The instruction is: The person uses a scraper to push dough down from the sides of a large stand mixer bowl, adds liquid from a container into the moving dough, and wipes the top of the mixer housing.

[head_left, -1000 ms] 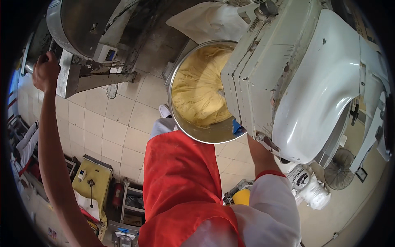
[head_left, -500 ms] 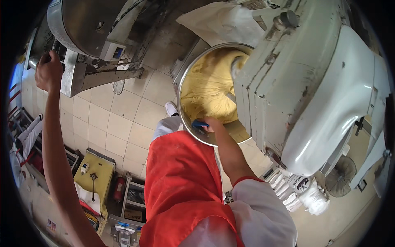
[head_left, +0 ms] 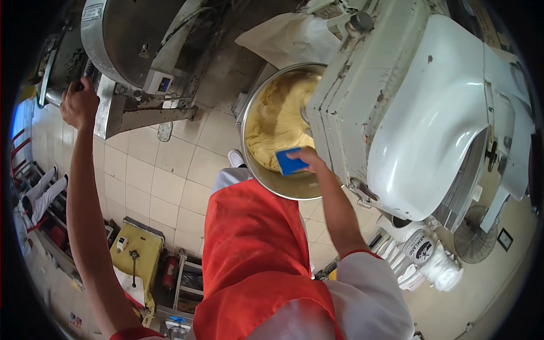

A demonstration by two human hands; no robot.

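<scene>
My right hand (head_left: 309, 159) grips a flat blue scraper (head_left: 289, 162) over the near side of a round metal mixing bowl (head_left: 301, 187). Smooth yellow dough (head_left: 276, 126) fills much of the bowl, and the scraper is at its near edge; whether they touch I cannot tell. The head of a white mixer (head_left: 362, 102) covers the bowl's right side and most of its mixing tool. Out to the far left, my left hand (head_left: 80, 105) is closed round a dark handle (head_left: 89, 71) beside a steel machine (head_left: 133, 42).
A worn metal stand (head_left: 148, 122) juts out below the steel machine. Behind the bowl lies a white sheet or sack (head_left: 289, 37). White bags (head_left: 430, 263) and a fan (head_left: 473, 238) are at the right. A yellow-covered unit (head_left: 136, 258) and a red extinguisher (head_left: 170, 271) stand at lower left.
My right hand has lifted the scraper from the bowl's near inner wall, and its flat face now shows. The view has shifted slightly. My left hand keeps its hold.
</scene>
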